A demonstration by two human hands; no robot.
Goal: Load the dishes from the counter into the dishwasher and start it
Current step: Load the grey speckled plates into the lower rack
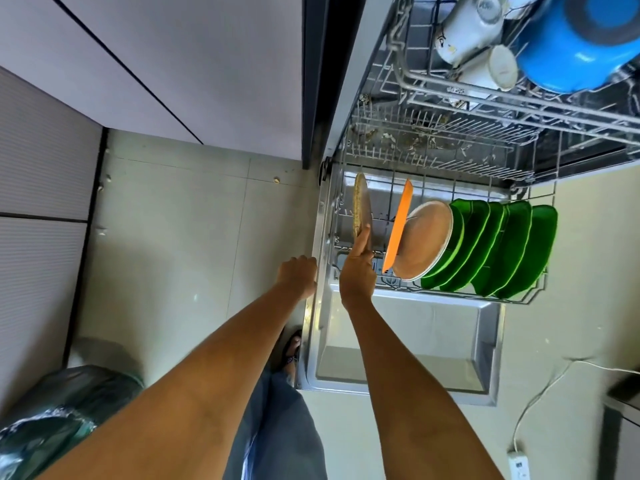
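Speckled plate (360, 202) stands on edge in the lower rack (450, 297), left of the orange plate (398, 226). Right hand (358, 268) pinches its rim; left hand (298, 275) is clenched, holding nothing. Plate looks stiff, breakable, perhaps slippery: best held at the rim.

Pale tiled floor (180, 237) beneath both hands, grey cabinet fronts (145, 64) beyond them, white cable (540, 393) trailing off right.

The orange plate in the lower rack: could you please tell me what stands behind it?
Behind the orange plate stands a brown plate, then a row of green plates. Each plate covers much of the next one, so their faces are mostly hidden.
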